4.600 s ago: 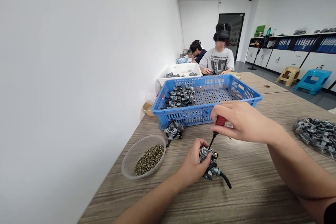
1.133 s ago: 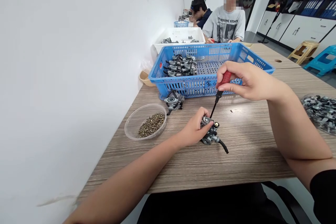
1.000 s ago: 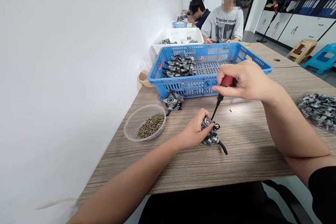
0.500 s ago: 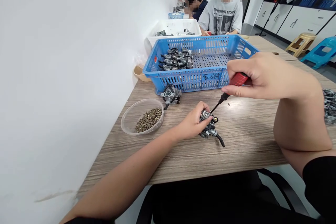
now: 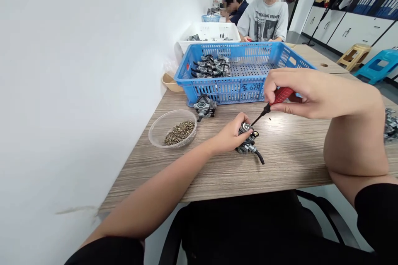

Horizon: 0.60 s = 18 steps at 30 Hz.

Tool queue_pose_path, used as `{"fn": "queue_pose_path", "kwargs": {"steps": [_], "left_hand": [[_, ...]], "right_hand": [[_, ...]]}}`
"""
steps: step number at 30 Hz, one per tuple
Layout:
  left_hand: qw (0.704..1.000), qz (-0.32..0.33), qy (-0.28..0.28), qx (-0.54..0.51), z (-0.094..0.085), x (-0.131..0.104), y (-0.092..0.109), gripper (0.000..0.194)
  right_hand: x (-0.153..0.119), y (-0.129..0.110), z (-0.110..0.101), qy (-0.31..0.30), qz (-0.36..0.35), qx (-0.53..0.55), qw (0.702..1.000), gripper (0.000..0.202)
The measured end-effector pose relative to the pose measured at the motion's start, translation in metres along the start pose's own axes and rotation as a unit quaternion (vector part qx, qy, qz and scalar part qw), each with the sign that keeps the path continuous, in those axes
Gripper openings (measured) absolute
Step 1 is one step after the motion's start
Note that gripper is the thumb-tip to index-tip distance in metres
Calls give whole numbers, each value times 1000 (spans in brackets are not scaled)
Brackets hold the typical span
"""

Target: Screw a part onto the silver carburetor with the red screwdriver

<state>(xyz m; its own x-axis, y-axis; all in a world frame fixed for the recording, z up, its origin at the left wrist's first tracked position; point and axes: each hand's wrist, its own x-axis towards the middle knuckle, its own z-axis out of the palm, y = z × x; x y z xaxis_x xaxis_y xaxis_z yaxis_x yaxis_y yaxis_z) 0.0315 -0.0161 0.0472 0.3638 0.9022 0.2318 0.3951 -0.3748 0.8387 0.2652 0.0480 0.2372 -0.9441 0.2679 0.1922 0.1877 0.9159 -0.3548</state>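
Observation:
My left hand (image 5: 231,133) grips a metal carburetor-like part (image 5: 248,144) on the wooden table, its black hose end pointing toward the front edge. My right hand (image 5: 295,91) is closed round the red handle of a screwdriver (image 5: 281,94). The black shaft slants down to the left and its tip meets the top of the part; the exact contact point is hidden. A small dark piece (image 5: 270,119) lies on the table beside the shaft. A similar metal part (image 5: 205,107) stands left of my hands, near a clear bowl (image 5: 155,132) of small brass-coloured pieces.
Behind my hands stands a blue crate (image 5: 224,91) holding several metal parts. Beyond it are a white crate (image 5: 217,31) and two people. More metal pieces (image 5: 391,124) lie at the right edge. A white wall (image 5: 93,70) borders the table's left side.
The view has shifted slightly, so the table objects appear higher. My right hand has turned a little on the screwdriver, which leans more. My left hand keeps its hold on the part.

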Motion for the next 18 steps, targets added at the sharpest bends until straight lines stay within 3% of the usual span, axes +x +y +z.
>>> {"fn": "queue_pose_path", "kwargs": {"steps": [4,8,10,14,16,18], "left_hand": [[1000,16,4,16,1,1,1,23],[999,35,7,25,2,2,0,24],[999,41,7,27,2,3,-2,25],[998,48,10,25,4,6,-6,25],[998,54,18,23,5,6,-6,25],[998,61,27,22,6,6,-6,25]], "right_hand": [[-6,0,9,60,22,-67,996,28],[-5,12,21,150,91,-154,972,37],[-9,12,19,146,91,-151,974,36],[-16,2,10,56,58,-51,995,36],[-16,0,12,61,53,-47,996,38],[-14,3,19,110,70,-100,987,43]]}}
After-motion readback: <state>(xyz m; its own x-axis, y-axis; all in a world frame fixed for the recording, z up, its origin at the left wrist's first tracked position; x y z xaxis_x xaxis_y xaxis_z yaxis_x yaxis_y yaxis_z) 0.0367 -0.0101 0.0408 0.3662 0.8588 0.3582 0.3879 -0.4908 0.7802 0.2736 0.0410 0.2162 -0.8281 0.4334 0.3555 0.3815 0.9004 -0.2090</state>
